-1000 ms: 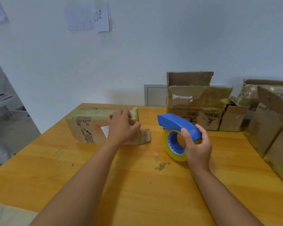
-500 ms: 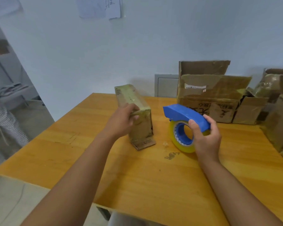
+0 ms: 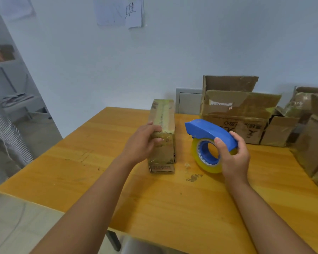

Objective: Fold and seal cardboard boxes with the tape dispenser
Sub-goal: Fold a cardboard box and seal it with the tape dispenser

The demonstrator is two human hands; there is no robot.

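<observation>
A narrow taped cardboard box (image 3: 163, 136) stands on its long edge in the middle of the wooden table (image 3: 173, 202), one end facing me. My left hand (image 3: 142, 143) grips its near upper corner, thumb on the end face. Just right of the box, my right hand (image 3: 234, 156) holds the blue tape dispenser (image 3: 209, 132) by its handle. The yellowish tape roll (image 3: 206, 156) sits under the blue cover and touches the table.
An opened cardboard box (image 3: 239, 110) with raised flaps stands at the back of the table, with more worn boxes (image 3: 312, 136) stacked along the right side. The table's left edge drops to the floor. A striped garment (image 3: 6, 136) hangs at far left.
My left hand has turned the box from lying broadside to pointing end-on toward me, and shifted it nearer the dispenser. My right hand keeps the same hold on the dispenser.
</observation>
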